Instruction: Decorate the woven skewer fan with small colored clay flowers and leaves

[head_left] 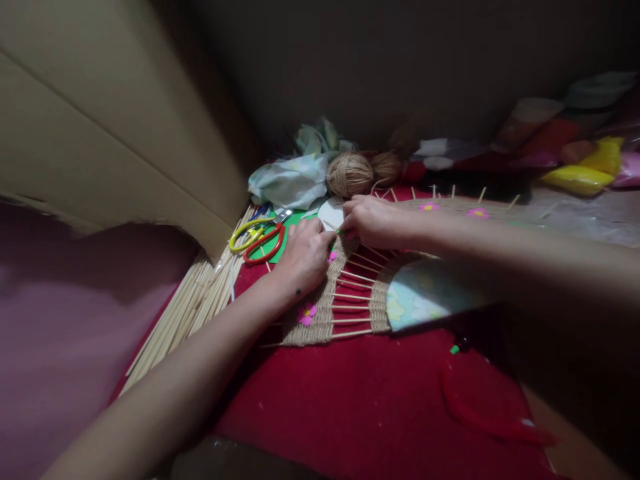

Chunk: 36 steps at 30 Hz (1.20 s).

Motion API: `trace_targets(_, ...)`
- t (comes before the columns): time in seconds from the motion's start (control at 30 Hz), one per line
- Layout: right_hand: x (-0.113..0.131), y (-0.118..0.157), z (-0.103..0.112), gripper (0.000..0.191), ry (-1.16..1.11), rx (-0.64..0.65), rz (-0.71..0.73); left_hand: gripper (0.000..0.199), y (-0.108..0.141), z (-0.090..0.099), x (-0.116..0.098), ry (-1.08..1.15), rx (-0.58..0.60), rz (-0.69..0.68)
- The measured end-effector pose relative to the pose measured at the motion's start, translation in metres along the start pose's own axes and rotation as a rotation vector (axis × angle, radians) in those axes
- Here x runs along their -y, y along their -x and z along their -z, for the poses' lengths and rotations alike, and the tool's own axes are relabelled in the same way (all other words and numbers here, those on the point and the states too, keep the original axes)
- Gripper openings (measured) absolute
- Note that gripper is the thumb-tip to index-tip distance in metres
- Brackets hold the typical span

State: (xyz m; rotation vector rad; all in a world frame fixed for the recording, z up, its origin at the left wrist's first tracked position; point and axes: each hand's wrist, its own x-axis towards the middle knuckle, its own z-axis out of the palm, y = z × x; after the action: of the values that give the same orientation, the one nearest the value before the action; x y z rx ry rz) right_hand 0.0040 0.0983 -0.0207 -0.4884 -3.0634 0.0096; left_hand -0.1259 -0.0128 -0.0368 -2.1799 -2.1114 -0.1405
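Observation:
A half-round fan (353,307) of thin sticks woven with jute twine lies on red cloth. Pink flowers (307,313) sit on its outer band, and pale floral fabric (417,297) fills its inner part. My left hand (306,253) is closed over the outer band at its upper left, thumb towards the right hand. Beside it, my right hand (373,220) pinches at the same band with fingertips together. A tiny green spot shows at those fingertips; what they hold is too small to make out.
Scissors (265,243) with yellow and red handles lie on green sheet material left of my left hand. Loose sticks (185,310) are bundled at the left. Behind stand a twine ball (350,173) and crumpled floral cloth (290,180). Yellow packets (580,179) lie far right.

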Motion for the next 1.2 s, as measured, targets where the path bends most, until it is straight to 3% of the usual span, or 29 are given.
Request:
trace_targets(0.43, 0.001, 0.003, 0.003, 0.033, -0.016, 0.031, -0.067, 0.031, -0.003, 0.008, 0.007, 0.107, -0.024, 0.05)
trace_targets(0.67, 0.002, 0.003, 0.004, 0.03, -0.03, 0.036, -0.088, 0.025, 0.01, 0.011, -0.006, -0.108, 0.004, -0.026)
trace_targets(0.83, 0.006, 0.004, 0.007, 0.027, -0.027, 0.062, -0.083, 0.027, 0.011, 0.009, -0.006, -0.116, 0.037, -0.03)
trace_targets(1.07, 0.004, 0.008, 0.005, 0.031, -0.025, -0.006, -0.111, 0.027, 0.004, 0.011, 0.003, -0.033, -0.044, 0.04)
trace_targets(1.2, 0.002, 0.007, -0.001, 0.025, -0.023, -0.036, -0.104, 0.029, 0.002, 0.006, 0.001, -0.051, -0.026, 0.036)
